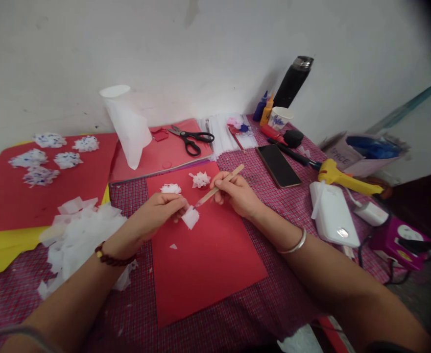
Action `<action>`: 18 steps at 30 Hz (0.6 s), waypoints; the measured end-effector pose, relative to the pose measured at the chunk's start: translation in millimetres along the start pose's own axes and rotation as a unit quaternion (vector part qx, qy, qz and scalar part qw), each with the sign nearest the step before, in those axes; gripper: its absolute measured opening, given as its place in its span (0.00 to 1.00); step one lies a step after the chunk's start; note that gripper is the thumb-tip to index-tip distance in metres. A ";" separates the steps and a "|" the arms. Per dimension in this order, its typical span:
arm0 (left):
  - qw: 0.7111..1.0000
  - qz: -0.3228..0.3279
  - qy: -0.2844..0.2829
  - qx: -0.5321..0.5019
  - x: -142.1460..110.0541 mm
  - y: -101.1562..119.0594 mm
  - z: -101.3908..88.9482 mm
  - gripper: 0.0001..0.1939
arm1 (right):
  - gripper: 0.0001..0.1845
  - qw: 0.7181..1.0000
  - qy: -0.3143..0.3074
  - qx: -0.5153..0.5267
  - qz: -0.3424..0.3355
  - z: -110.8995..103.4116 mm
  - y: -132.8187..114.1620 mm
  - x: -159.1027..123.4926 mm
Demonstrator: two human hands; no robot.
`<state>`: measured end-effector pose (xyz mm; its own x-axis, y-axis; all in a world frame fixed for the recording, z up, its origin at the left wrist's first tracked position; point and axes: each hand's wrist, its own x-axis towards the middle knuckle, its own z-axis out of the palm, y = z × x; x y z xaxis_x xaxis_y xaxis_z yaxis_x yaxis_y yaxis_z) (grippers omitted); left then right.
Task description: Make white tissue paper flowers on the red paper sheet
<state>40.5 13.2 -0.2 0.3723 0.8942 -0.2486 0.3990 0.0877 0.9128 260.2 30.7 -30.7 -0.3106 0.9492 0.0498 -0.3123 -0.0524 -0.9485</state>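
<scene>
My left hand [167,208] pinches a small square of thin white paper [191,219] above a red sheet [208,279]. In my right hand [233,192] is a flat wooden craft stick [221,185], held like a pen, its tip touching or very near the square. The tip looks faintly coloured. Just beyond my hands, a white ruffled paper flower [201,179] and a second white flower [170,188], partly covered by my left hand, lie on the sheet. A tiny paper scrap [173,246] rests nearer me.
Loose white paper squares [86,240] are heaped at left. Several purple-flecked flowers [41,175] sit on another red sheet. Behind are a rolled white paper [127,125] and scissors [191,138]. A phone [278,165], glue gun [347,179], power bank [335,213] and bottle [294,82] stand right.
</scene>
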 end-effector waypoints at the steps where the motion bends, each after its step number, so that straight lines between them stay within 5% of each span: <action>1: 1.000 0.003 -0.007 0.007 0.0 0.4 -0.1 0.14 | 0.12 1.000 -0.018 -0.009 0.010 -0.8 -0.5 -0.1; 5: 1.000 0.011 -0.005 0.025 1.8 0.0 -1.4 0.13 | 0.11 0.995 -0.085 -0.030 0.039 -3.7 -0.8 -0.5; 13: 0.977 0.023 -0.036 0.211 0.0 -8.1 -2.9 0.08 | 0.10 0.997 -0.049 -0.038 0.039 -9.5 0.3 2.8; 16: 0.938 0.105 -0.047 0.326 -7.8 -6.4 3.9 0.07 | 0.09 0.997 -0.046 -0.047 0.040 -11.9 1.6 4.9; 18: 0.887 0.179 -0.053 0.422 -14.3 -4.0 11.3 0.08 | 0.09 0.997 -0.046 -0.048 0.034 -12.7 2.4 5.8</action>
<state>43.0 -4.8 -4.0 0.6606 0.7481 -0.0626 0.7081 -0.5932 0.3830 269.0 39.9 -36.7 -0.4101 0.9120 0.0091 -0.2026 -0.0814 -0.9759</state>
